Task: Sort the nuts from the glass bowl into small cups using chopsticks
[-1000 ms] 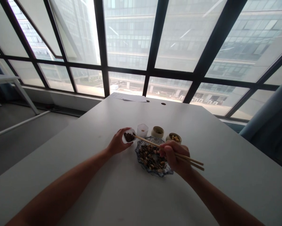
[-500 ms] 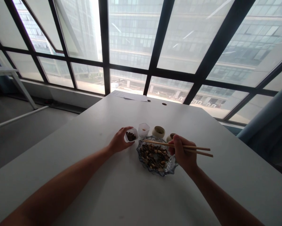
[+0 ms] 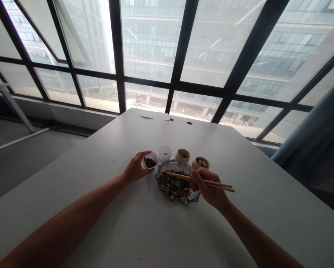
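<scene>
My left hand is wrapped round a small white plastic cup that holds dark seeds. In my right hand is a pair of wooden chopsticks, their tips over the left part of a scalloped glass bowl. Dark striped seeds and some paler nuts fill much of that bowl. The tips are close together, and I cannot tell whether they pinch anything. My right hand partly covers the bowl's right side.
Behind the bowl stand a white cup with a small piece inside, a beige pot, and another beige pot holding pale nuts. Papers lie at the white table's far edge, near two dark holes. Windows rise beyond.
My right hand has moved down and left, lowering the chopsticks toward the seeds and uncovering the right beige pot. The whole view has shifted slightly. My left hand keeps its hold on the cup.
</scene>
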Demonstrator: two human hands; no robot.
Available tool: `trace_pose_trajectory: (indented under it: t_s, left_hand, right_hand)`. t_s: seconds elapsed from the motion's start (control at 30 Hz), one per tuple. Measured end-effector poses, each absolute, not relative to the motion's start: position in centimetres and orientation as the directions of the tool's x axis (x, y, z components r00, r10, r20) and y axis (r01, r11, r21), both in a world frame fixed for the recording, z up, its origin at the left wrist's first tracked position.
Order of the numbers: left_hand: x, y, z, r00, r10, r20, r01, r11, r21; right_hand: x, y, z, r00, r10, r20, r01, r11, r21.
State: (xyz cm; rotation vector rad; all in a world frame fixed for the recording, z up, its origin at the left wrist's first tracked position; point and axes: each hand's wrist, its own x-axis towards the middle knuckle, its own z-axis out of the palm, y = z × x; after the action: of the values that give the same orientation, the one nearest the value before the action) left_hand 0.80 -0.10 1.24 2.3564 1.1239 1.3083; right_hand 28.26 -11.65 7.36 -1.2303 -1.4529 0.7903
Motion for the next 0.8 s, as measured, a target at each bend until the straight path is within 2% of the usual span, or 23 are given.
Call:
trace_pose_trajectory:
  t_s: [0.2, 0.37, 0.43, 0.67, 0.8]
  left_hand:
    - [0.8, 0.1, 1.0, 0.312, 0.717, 0.623, 0.522, -0.677, 0.519]
    - [0.8, 0.1, 0.9, 0.304, 0.715, 0.629, 0.526, -0.677, 0.515]
    - [0.8, 0.1, 1.0, 0.305, 0.718, 0.626, 0.526, -0.675, 0.518]
    - [0.7, 0.1, 1.1, 0.297, 0.732, 0.613, 0.525, -0.662, 0.535]
    - [0.7, 0.0, 1.1, 0.297, 0.735, 0.61, 0.529, -0.658, 0.536]
  right_hand:
    - [30.3, -12.7, 9.3, -0.048, 0.984, 0.173, 0.249, 0.18, -0.952]
    - [32.0, -11.6, 9.9, 0.137, 0.944, 0.301, 0.274, 0.256, -0.927]
    - [31.9, -10.9, 9.4, 0.156, 0.926, 0.344, 0.304, 0.287, -0.908]
    - [31.1, -10.7, 8.7, -0.137, 0.948, 0.288, 0.405, 0.319, -0.857]
    - [31.7, -11.5, 10.2, -0.101, 0.957, 0.272, 0.362, 0.29, -0.886]
